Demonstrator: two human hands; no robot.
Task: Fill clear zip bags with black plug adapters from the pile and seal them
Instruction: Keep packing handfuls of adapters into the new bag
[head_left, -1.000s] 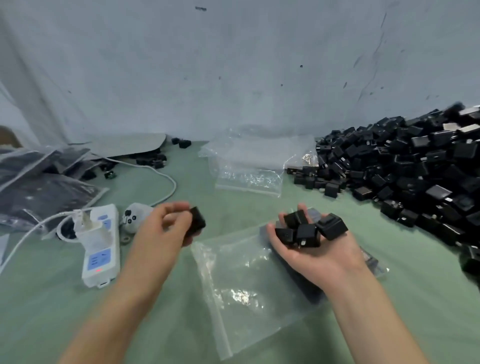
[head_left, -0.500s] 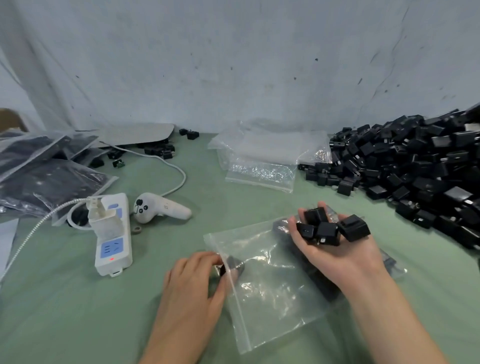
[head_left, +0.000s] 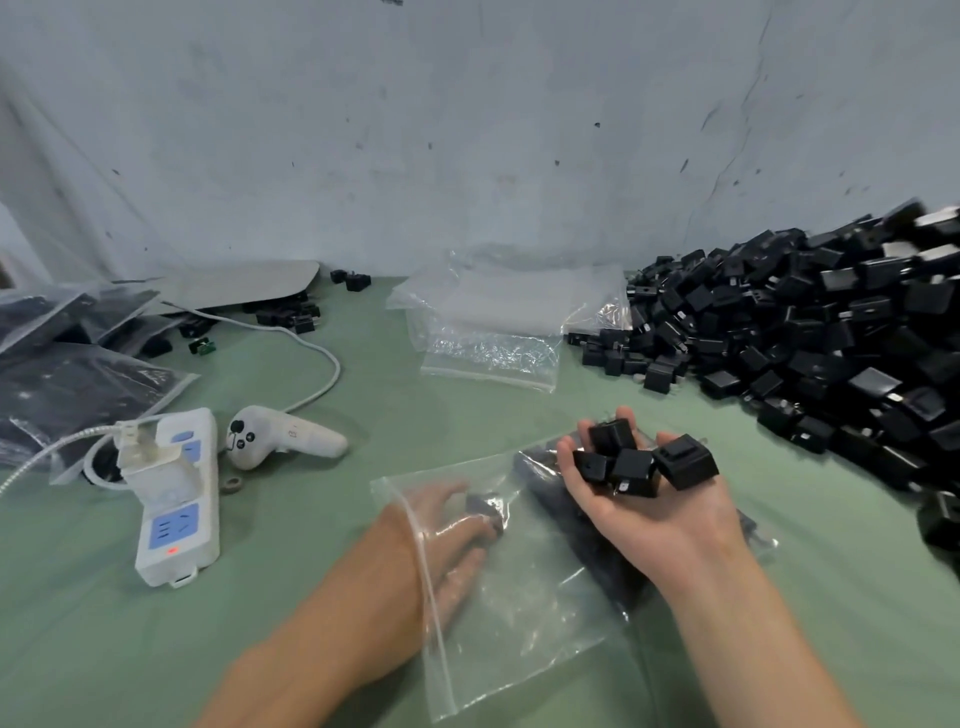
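Left hand (head_left: 447, 530), outside a second ago, now reaches inside the clear zip bag (head_left: 519, 623) on the table (head_left: 311, 597), its fingers blurred beside one adapter (head_left: 488, 512), grip uncertain; right hand (head_left: 660, 514), at three o'clock, cups further adapters (head_left: 634, 462), probably next to load.

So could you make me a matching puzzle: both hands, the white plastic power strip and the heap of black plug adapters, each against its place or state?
Things:
1. left hand
2. right hand
3. white plastic power strip
4. heap of black plug adapters

States:
A. piled against the wall on the right
B. inside the clear plastic zip bag
C. palm up, cupping a few loose black adapters
D. lying flat, red light glowing

Pairs: 1-B, 2-C, 3-D, 4-A.
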